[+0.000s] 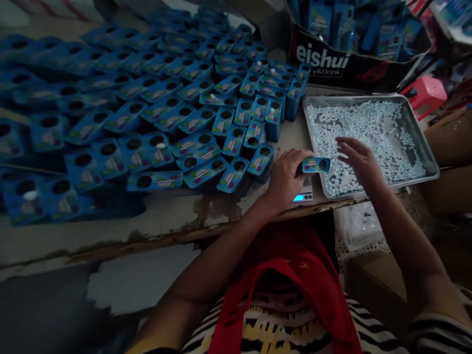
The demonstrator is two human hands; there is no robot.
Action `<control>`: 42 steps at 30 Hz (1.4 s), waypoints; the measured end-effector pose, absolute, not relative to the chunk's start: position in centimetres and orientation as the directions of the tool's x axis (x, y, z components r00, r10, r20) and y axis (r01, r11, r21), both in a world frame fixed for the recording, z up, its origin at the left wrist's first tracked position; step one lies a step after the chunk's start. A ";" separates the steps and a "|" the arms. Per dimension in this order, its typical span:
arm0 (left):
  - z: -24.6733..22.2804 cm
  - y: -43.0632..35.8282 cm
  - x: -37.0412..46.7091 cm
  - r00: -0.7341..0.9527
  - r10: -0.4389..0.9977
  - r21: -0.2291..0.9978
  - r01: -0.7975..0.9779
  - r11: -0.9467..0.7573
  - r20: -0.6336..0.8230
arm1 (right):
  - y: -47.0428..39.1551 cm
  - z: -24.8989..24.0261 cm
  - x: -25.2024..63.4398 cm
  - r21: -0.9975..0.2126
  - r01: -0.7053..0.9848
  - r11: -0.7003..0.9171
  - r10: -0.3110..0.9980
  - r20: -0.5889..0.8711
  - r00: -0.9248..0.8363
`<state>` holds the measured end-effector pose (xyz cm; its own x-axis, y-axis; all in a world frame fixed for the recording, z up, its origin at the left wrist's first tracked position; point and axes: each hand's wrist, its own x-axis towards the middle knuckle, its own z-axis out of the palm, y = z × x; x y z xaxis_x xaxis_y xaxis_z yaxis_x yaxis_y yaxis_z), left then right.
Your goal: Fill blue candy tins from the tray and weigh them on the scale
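Note:
My left hand (286, 178) is closed around a small blue box (310, 165) with a round dark hole in its printed top. The box is held over a small digital scale (309, 191) with a lit blue display, close to the tray's left rim. Above the metal tray (373, 191) hovers my right hand (357, 156), its fingers apart. Many small pale blue and white pellets (341, 123) are spread across the tray. Whether a pellet sits between my right fingertips is too small to tell, but none shows.
Rows of similar blue boxes (199, 118) stand over the left and middle of the table (162, 209), a few with white pieces at their holes. Behind the tray is a black carton (332, 64) full of blue packs. A pink stool (427, 93) stands beyond the tray's right corner.

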<state>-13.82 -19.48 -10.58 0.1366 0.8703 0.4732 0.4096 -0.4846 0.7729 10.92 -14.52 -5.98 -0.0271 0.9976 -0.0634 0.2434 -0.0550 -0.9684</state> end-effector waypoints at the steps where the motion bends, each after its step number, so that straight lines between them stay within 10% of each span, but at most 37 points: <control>1: -9.8 -19.1 -13.5 0.194 0.812 0.682 0.456 -0.572 0.551 | -15.0 -6.6 10.3 -0.987 0.051 -0.154 0.988 -0.154 -0.014; 7: -7.2 -15.6 -11.7 0.462 0.582 0.395 0.442 -0.805 0.669 | -15.8 -8.2 6.9 -0.633 -0.657 -0.409 0.883 -0.457 -0.110; 17: -9.4 -14.9 -12.2 -0.021 0.899 0.854 0.322 -0.409 0.438 | -15.2 -8.0 6.9 -0.461 -0.765 -0.450 0.756 -0.653 -0.052; 28: -10.9 -22.8 -15.9 -0.090 0.989 0.981 0.169 -0.098 0.115 | -14.9 -6.4 8.5 -0.876 -0.250 -0.413 0.911 -0.395 -0.122; 32: -11.6 -24.3 -16.8 -0.099 0.973 0.961 0.207 -0.183 0.207 | -15.1 -3.3 6.7 -0.970 0.065 -0.233 0.903 -0.241 -0.355; 37: -5.2 -24.4 -22.4 0.090 0.835 0.654 0.579 -0.487 0.542 | -15.3 0.4 5.5 -0.925 0.380 -0.007 0.838 -0.213 -0.502; 42: 0.3 -18.8 -26.9 0.348 0.830 0.418 0.739 -0.529 0.435 | -14.8 2.4 4.8 -0.805 0.553 0.214 0.781 -0.199 -0.592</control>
<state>-26.89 -18.83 0.29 0.3481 0.8302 0.4354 0.7390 -0.5288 0.4175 4.82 -14.85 2.42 -0.5916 0.7813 -0.1988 0.5530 0.2139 -0.8053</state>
